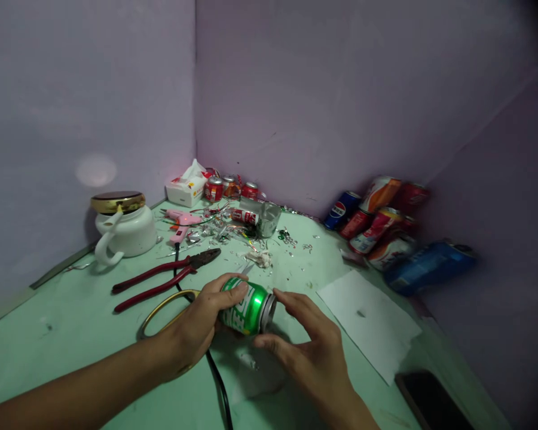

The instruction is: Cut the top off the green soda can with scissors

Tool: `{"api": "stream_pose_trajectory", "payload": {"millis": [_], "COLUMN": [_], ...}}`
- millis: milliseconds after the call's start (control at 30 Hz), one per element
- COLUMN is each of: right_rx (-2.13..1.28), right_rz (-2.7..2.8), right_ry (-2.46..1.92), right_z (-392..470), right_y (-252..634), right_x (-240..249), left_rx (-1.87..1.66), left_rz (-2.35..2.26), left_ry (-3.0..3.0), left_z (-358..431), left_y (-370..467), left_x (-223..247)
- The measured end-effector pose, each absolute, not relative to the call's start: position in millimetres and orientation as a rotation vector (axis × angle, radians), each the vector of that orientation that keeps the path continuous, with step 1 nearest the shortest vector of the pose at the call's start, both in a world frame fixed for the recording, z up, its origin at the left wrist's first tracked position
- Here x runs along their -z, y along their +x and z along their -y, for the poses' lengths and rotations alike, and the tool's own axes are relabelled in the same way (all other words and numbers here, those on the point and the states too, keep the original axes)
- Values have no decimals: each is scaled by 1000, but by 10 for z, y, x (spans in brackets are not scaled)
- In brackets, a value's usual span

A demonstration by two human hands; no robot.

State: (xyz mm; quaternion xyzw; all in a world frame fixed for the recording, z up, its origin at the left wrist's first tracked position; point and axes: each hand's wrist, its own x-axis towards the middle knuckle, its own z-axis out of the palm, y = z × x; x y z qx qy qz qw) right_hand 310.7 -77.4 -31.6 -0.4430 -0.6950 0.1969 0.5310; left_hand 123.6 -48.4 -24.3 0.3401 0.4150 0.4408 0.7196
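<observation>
- Left hand [208, 313] is wrapping closely around a green can [254, 306], holding it sideways above the table [63, 334]; right hand [314, 343] is hovering half open at the can's end, fingers and thumb apart, contact unclear.
- Smooth metal could be slipping or denting if the left grip is squeezing unevenly; the rim, if sharp, could be nicking the right fingertips.
- Gold-handled scissors [155, 309] are lying beneath the left hand and a black cord [218, 382] is running close by; a sweeping forearm could be snagging either.
- Pliers [192, 263], metal scraps [217, 230] and a white sheet [367, 325] are crowding the surroundings.
</observation>
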Motion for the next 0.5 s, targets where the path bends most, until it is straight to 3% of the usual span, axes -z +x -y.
{"api": "stream_pose_trajectory", "payload": {"millis": [300, 500], "right_rx": [-67, -31], "right_rz": [1858, 1958], "right_ry": [-952, -922], "right_z": [764, 774], "right_y": [3141, 3143], "right_x": [398, 410], "left_rx": [-944, -932], "left_rz": [-918, -917], "left_ry": [746, 756], "left_z": [460, 481], "left_y": [1253, 1223], "left_x": [273, 282]}}
